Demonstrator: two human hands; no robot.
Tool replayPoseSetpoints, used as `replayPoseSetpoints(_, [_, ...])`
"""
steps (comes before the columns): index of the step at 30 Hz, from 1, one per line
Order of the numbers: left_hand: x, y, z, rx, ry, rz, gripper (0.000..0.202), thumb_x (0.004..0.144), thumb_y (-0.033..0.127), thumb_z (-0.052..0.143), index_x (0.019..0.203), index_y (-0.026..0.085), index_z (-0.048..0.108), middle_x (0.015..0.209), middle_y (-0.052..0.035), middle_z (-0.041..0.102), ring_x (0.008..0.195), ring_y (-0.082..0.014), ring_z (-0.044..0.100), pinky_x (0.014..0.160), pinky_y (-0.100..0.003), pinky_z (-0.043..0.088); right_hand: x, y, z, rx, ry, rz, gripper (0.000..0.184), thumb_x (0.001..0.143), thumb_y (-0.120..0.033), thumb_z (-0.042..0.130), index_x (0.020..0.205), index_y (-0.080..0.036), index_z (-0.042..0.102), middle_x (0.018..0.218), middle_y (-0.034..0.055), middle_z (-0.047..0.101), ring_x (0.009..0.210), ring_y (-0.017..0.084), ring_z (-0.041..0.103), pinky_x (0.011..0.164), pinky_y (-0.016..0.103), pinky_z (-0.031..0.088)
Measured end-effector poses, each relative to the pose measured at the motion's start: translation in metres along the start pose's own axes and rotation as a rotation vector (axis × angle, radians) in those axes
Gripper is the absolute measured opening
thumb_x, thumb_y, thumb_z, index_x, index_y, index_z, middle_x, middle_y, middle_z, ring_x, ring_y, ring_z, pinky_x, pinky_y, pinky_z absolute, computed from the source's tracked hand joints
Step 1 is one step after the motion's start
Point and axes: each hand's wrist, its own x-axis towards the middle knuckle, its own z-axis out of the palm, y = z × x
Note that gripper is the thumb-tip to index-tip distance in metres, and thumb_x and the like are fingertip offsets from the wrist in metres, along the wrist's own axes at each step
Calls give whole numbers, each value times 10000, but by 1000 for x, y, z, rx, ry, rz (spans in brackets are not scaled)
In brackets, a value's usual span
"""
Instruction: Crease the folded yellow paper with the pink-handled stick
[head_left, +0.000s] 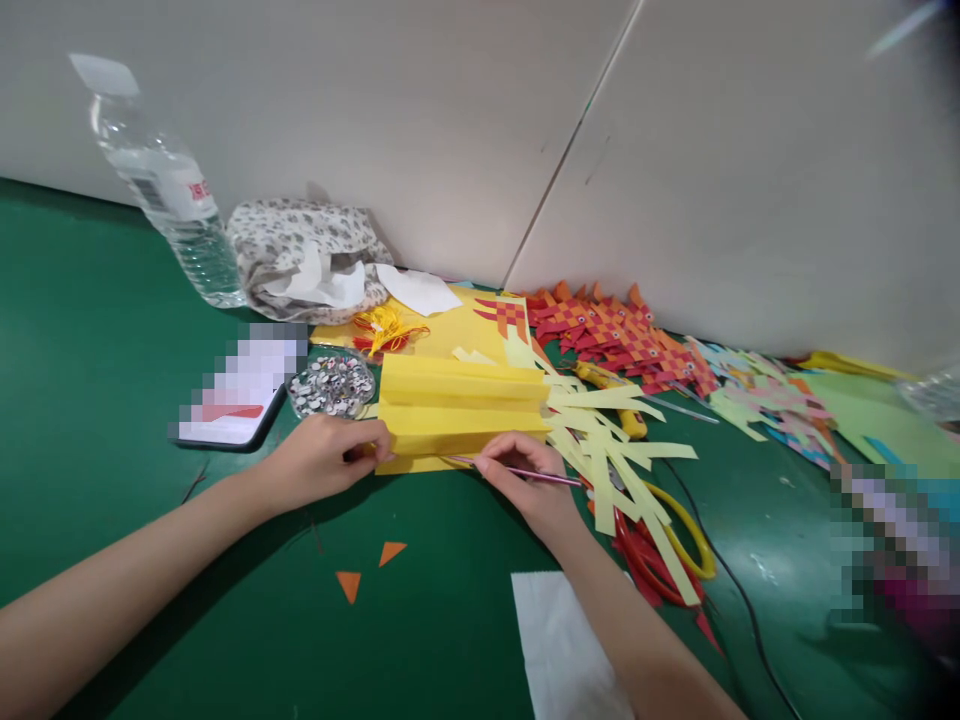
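Observation:
A creased sheet of yellow paper lies on the green table in front of me, with folds running across its width. My left hand is closed, with finger and thumb pinching the sheet's lower left edge. My right hand is closed around a thin, shiny purple stick, whose exact kind I cannot make out. Its tip rests along the paper's lower edge, and the right fingertips touch the paper there. Pale yellow paper strips spread out beside my right hand, partly covering red-handled scissors.
At the back left stand a water bottle and a patterned tissue pouch. A phone lies near a bag of googly eyes. Woven red-orange paper fish pile by the wall. A yellow cutter and black cable lie right.

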Motion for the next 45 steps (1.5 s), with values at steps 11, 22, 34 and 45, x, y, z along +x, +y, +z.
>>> replayPoseSetpoints(11, [-1,1,0,6,-13,-12,134,760,128,471,725,209,571,587,80,619,461,-57,531,490,-144,343,1,10,-8,-7,28,18,159,732,-289,696,639,-207,596,612,-4,611,559,139,551,519,253,428])
replayPoseSetpoints(22, [-1,1,0,-7,-3,-16,123,788,167,469,722,210,564,554,77,600,442,-57,515,478,-142,343,3,10,-31,-32,21,-8,146,731,-280,701,646,-207,607,644,6,633,601,152,570,549,266,442])
replayPoseSetpoints(34, [-2,-1,2,-11,-15,-10,137,800,176,454,707,209,550,536,74,573,450,-63,506,468,-144,342,2,9,-36,-14,78,-46,189,738,-319,720,644,-211,597,648,7,604,606,162,563,557,277,451])
replayPoseSetpoints(45, [-2,-3,3,-9,-12,-12,130,789,167,458,725,213,562,539,76,573,447,-64,506,477,-144,339,-1,0,-9,-42,-6,-32,121,750,-278,704,682,-210,630,657,20,654,608,166,609,553,274,479])
